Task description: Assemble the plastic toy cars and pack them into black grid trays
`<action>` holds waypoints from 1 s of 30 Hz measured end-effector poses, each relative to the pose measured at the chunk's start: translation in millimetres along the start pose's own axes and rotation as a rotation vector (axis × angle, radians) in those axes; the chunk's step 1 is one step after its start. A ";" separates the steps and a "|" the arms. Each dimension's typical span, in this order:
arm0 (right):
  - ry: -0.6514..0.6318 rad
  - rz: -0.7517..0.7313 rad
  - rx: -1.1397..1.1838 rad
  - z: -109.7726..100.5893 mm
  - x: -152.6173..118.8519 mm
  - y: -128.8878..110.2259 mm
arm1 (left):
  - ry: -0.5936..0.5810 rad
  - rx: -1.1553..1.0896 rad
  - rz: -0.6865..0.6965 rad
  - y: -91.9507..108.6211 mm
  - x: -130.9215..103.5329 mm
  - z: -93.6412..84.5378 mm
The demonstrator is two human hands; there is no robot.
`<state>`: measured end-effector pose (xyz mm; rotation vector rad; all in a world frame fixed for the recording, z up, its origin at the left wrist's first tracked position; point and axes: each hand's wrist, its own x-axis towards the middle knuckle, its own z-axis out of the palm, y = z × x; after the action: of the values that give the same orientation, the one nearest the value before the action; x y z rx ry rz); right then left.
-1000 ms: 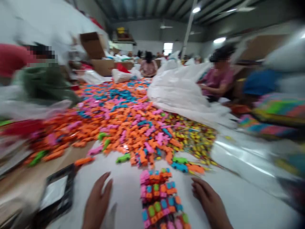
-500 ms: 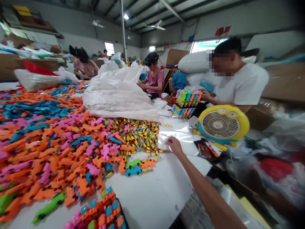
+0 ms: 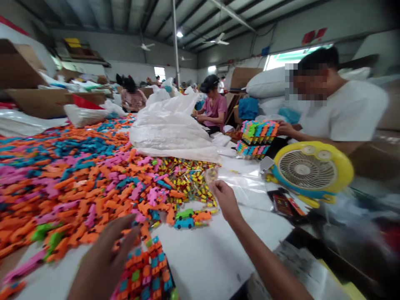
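Around a block of packed toy cars (image 3: 153, 271) spreads a white tabletop (image 3: 206, 250); its edge slants away to the right of the block, leaving bare surface between for moving. Beyond the block and to its left, a heap of loose toy cars (image 3: 103, 183), mostly orange, pink and blue, crowds that side. Farther beyond the block swells a white sack (image 3: 168, 129). Well right of the block, a person in a white shirt (image 3: 346, 112) is behind a yellow fan (image 3: 306, 168). Clear plastic (image 3: 243, 183) lies beyond the block, to its right. The left hand (image 3: 104, 250), blurred, is at the block's left side, thumb and fingers spread wide; half a second ago it was out of view. The right hand (image 3: 225, 200) is beyond the block, near the clear plastic as before, fingers bunched narrow; I cannot tell whether they grip it. Just beyond the block, toward its right, sits a blue car (image 3: 183, 223).
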<state>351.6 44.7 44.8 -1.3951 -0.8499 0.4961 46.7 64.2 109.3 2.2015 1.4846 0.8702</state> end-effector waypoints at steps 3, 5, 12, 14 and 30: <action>-0.072 -0.055 0.093 51.8 -32.6 -29.7 | -0.314 -0.217 -0.033 48.9 23.3 15.5; -0.125 -0.096 0.133 76.3 -51.6 -42.6 | -0.346 -0.306 -0.089 65.3 43.5 29.7; -0.348 -0.056 0.210 98.2 -70.7 -42.6 | -0.185 -0.345 -0.144 41.1 57.0 25.4; -0.412 -0.064 0.237 99.4 -70.8 -39.1 | -0.203 -0.427 -0.130 34.0 50.0 23.8; -0.626 -0.017 0.314 113.8 -76.3 -49.0 | -0.103 -0.336 -0.159 20.8 44.4 18.6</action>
<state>208.7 53.8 70.9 -0.9442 -1.2187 1.0359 85.3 97.9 120.6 1.8313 1.3338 0.8673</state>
